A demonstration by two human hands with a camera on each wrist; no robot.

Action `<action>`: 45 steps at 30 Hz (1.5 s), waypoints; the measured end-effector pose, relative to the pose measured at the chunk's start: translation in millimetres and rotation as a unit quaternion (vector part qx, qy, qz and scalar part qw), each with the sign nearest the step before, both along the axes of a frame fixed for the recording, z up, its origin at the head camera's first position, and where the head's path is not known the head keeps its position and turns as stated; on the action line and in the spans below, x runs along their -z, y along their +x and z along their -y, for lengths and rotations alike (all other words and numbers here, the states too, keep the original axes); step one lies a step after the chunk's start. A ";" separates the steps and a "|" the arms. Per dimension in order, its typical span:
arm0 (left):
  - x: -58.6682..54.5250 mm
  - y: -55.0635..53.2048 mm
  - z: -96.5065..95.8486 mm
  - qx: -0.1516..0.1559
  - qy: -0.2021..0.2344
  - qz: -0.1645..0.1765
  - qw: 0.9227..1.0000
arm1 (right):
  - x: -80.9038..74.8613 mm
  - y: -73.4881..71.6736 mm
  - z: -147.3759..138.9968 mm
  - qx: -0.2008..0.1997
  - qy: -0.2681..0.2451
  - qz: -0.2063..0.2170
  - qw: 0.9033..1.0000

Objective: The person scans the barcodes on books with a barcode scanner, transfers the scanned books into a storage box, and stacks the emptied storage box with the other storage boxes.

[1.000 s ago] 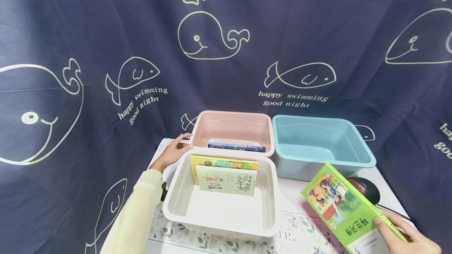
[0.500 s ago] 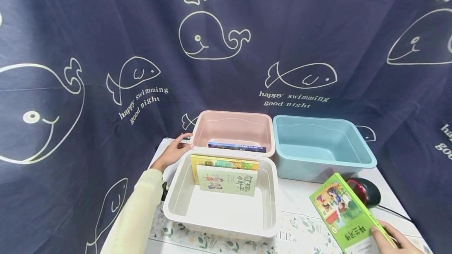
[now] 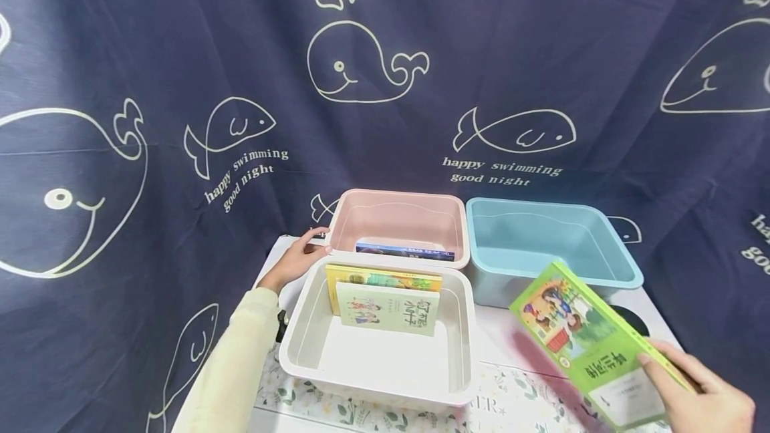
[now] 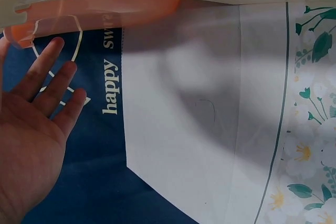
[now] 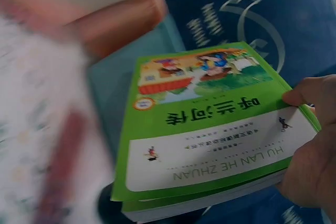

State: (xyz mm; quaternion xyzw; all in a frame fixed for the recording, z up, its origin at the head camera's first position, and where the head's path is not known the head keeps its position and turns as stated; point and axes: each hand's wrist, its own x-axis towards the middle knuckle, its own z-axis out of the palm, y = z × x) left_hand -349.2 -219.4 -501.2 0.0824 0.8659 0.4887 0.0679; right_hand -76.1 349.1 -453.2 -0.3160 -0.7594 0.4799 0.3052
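My right hand (image 3: 706,389) grips a green paperback book (image 3: 586,346) by its right edge. The right wrist view shows the thumb over the cover and an illustrated front with Chinese characters. Tilted, the book hangs above the table's right part, its top corner overlapping the blue bin (image 3: 541,276). At the pink bin (image 3: 400,196), my left hand (image 3: 295,259) touches the left rim, fingers extended. A dark blue book (image 3: 404,250) lies inside that bin. In front, the white bin (image 3: 385,389) holds a pale green book (image 3: 385,309) and a yellow one (image 3: 332,289), both upright against its back wall.
A black rounded object (image 3: 633,319) sits right of the blue bin, partly behind the green book. The table has a floral cover (image 3: 511,386). A navy curtain (image 3: 385,146) with whale drawings hangs close behind the bins.
The green book dipped down and right half a second ago; now my right hand has raised it leftward, near the blue bin's front. My left hand stays at the pink rim.
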 end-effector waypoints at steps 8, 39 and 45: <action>-0.3 -0.4 0.0 -0.003 -0.004 -0.001 1.000 | -62.5 -19.8 8.5 -0.134 0.053 0.014 0.989; 1.3 2.8 2.3 0.000 -0.014 0.001 1.000 | -105.1 -180.3 106.6 -0.376 0.027 -0.081 0.923; 3.2 -2.6 3.1 0.000 -0.009 -0.005 1.000 | -107.2 -205.0 123.2 -0.377 0.011 -0.097 0.921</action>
